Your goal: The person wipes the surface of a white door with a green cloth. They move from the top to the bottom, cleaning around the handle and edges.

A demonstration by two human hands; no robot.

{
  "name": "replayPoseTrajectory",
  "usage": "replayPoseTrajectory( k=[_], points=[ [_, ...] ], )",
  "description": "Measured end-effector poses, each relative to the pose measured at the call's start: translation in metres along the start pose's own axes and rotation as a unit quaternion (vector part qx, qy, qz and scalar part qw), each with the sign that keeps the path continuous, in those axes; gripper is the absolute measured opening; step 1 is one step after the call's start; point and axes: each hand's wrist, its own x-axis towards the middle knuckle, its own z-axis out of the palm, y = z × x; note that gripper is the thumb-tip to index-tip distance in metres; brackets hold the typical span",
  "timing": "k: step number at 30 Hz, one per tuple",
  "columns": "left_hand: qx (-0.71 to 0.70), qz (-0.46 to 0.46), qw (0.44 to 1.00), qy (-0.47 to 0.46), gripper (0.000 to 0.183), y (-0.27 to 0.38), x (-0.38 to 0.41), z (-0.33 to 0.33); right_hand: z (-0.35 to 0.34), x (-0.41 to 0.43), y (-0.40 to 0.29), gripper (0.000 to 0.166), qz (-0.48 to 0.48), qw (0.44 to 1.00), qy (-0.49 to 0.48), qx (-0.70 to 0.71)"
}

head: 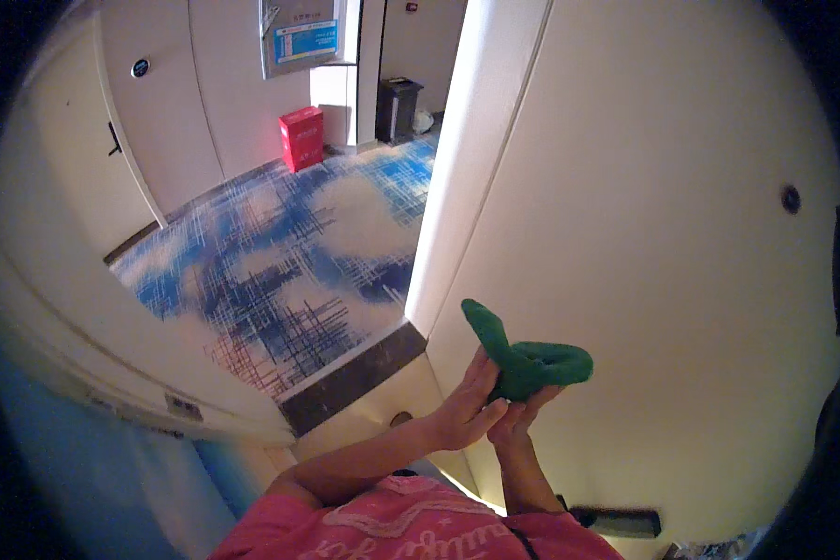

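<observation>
A green cloth, folded or bunched, is held up in front of me, close to a pale door or wall panel. My left hand grips its lower left side, with the fingers pointing up along it. From below, my right hand holds the cloth, and its fingers are partly hidden behind the fabric. One narrow flap of the cloth sticks up to the left, and a looped fold lies to the right.
A dark threshold strip crosses the doorway to a blue patterned carpet. Beyond stand a red box and a black bin. A door with a black handle is at the left. Another dark handle is at the lower right.
</observation>
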Motion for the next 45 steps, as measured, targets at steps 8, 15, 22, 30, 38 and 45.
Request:
replayPoseTrajectory(
  k=[8, 15, 22, 30, 38, 45],
  points=[
    [0.21, 0.005, 0.978, -0.005, 0.079, -0.079, 0.142, -0.068, 0.025, 0.16, 0.066, 0.057, -0.092, 0.907, 0.058, -0.408],
    [0.183, 0.17, 0.964, 0.091, 0.062, -0.116, 0.307, -0.103, 0.052, 0.315, 0.065, 0.041, -0.068, 0.83, 0.09, -0.546],
    [0.283, 0.284, 0.9, 0.17, 0.052, -0.162, 0.405, -0.095, 0.087, 0.354, 0.088, 0.037, -0.012, 0.735, 0.084, -0.673],
    [0.237, 0.265, 0.932, 0.067, 0.052, -0.259, 0.38, -0.127, 0.14, 0.301, 0.166, 0.048, 0.152, 0.802, -0.03, -0.576],
    [0.309, 0.282, 0.893, 0.167, 0.065, -0.221, 0.51, -0.223, 0.214, 0.431, 0.161, 0.062, 0.036, 0.709, 0.025, -0.704],
    [0.28, 0.3, 0.897, 0.166, 0.058, -0.189, 0.55, -0.269, 0.236, 0.512, 0.185, 0.066, -0.084, 0.759, 0.155, -0.627]
  ],
)
